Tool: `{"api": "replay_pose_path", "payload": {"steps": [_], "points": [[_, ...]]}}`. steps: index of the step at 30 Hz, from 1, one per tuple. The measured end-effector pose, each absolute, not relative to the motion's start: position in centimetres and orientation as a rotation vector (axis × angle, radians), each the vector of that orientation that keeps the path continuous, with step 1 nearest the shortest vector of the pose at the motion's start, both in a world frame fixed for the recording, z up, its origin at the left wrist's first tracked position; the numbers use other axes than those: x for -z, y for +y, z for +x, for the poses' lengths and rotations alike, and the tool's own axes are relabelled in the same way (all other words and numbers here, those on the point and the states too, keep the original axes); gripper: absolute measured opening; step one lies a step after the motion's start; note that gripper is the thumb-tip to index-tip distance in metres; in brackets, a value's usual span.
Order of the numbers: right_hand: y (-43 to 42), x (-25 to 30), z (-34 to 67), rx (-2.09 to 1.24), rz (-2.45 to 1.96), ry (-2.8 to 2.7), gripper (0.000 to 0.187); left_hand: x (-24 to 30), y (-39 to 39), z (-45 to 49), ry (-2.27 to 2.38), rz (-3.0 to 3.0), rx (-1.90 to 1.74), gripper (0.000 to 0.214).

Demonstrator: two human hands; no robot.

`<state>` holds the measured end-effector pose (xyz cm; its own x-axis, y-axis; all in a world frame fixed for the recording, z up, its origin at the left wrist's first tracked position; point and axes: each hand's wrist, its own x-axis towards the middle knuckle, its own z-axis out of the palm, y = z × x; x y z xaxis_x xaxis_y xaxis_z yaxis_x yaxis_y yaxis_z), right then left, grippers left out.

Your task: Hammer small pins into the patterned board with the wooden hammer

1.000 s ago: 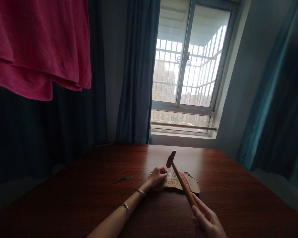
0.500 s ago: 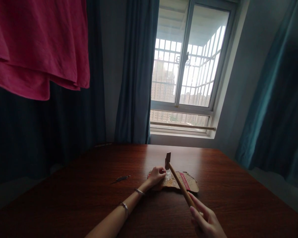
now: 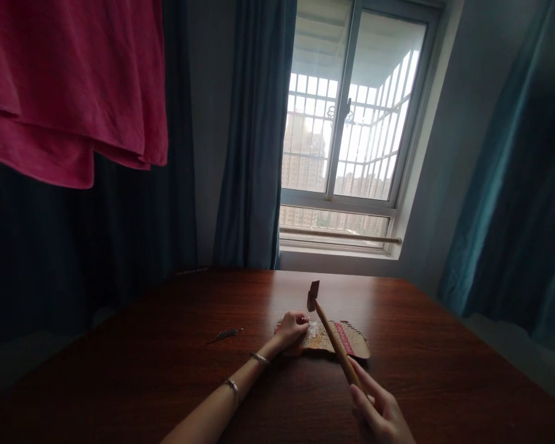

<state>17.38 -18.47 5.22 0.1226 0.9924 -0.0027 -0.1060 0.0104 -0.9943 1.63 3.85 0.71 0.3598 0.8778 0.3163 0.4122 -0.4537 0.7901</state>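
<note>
My right hand is closed round the wooden handle of a hammer. Its dark head is raised just above and beside my left fingers. On the left part of a worn, hole-marked piece of cardboard rests my left hand, its fingers pinched together. What they hold, if anything, is too small to make out. A whitish patch shows on the cardboard by the fingertips. The cardboard also has a red printed band and lies flat on the brown table.
Thin dark tools lie on the wooden table left of the cardboard. A pink cloth hangs at the upper left. Behind the table are blue curtains and a barred window.
The hammer head has risen slightly, and my right hand has shifted a little to the left with it. My left hand keeps its place on the cardboard.
</note>
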Motion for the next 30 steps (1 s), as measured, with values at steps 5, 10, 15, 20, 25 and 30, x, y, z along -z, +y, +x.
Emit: {"api": "replay_pose_path", "payload": {"steps": [5,10,15,20,25,30], "points": [[-18.5,-5.4,17.3,-1.168,-1.195,-1.071,0.084,-0.6,4.0,1.7,1.143,2.005,-0.966,0.016],[-18.6,-5.4,16.9,-1.179,-1.157,-1.043,0.084,-0.1,4.3,1.7,1.065,1.99,-1.011,0.016],[-18.7,-5.4,16.8,-1.157,-1.202,-0.99,0.086,-0.2,4.1,1.6,1.062,2.03,-1.032,0.017],[-18.8,-5.6,17.3,-1.174,-1.197,-0.971,0.088,-0.4,3.9,1.6,1.059,2.045,-1.016,0.016],[-18.3,-4.9,17.4,-1.182,-1.196,-0.991,0.092,0.0,4.3,1.6,1.026,2.035,-1.04,0.014],[-18.1,-4.4,17.3,-1.144,-1.144,-1.001,0.087,0.0,4.3,1.6,1.054,2.028,-1.04,0.014]]}}
